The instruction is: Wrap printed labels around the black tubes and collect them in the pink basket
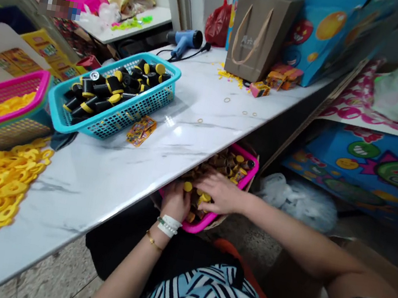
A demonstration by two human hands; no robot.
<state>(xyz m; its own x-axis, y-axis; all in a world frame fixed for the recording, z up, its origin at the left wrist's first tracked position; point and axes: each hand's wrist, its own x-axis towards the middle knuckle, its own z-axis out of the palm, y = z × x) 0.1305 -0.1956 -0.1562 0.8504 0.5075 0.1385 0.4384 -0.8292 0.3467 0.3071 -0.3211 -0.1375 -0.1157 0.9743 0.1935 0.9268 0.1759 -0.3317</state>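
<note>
Beneath the table edge, a bright pink basket (253,171) holds many small dark tubes with yellow caps and printed wrapping. My left hand (176,201), with bracelets at its wrist, reaches into its near left side. The fingers there are curled and partly hidden. One yellow-capped tube (187,187) shows right at those fingertips; whether it is gripped is unclear. My right hand (222,192) lies over the tubes with its fingers stretched and apart, the thumb beside another yellow cap (205,198). A turquoise basket (109,126) of black tubes with yellow ends stands on the table.
Yellow plastic rings (2,182) lie heaped at the table's left, beside a pink-rimmed basket (39,86). Printed labels (141,131), a blue heat gun (187,40) and a paper bag (256,36) are on the marble-patterned table (102,178). Printed boxes (356,165) stand right.
</note>
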